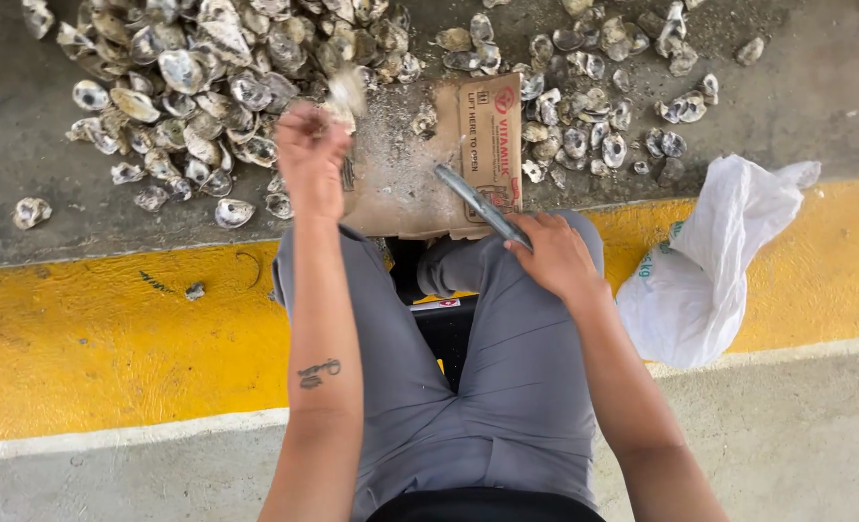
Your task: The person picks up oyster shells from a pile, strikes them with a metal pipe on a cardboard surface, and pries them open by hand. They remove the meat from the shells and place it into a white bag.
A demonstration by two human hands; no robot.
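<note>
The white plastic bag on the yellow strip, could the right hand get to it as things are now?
Probably yes. The white plastic bag lies just beside the right hand with nothing between them, but that hand is closed around a metal tool, so it would have to free its fingers first.

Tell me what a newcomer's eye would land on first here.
First, the big heap of oyster shells spread over the grey floor at top left, with a smaller scatter at top right. Next, the left hand raised over a flattened cardboard piece, gripping a blurred shell, while the right hand grips a metal blade. A white sack lies across the yellow stripe.
</note>
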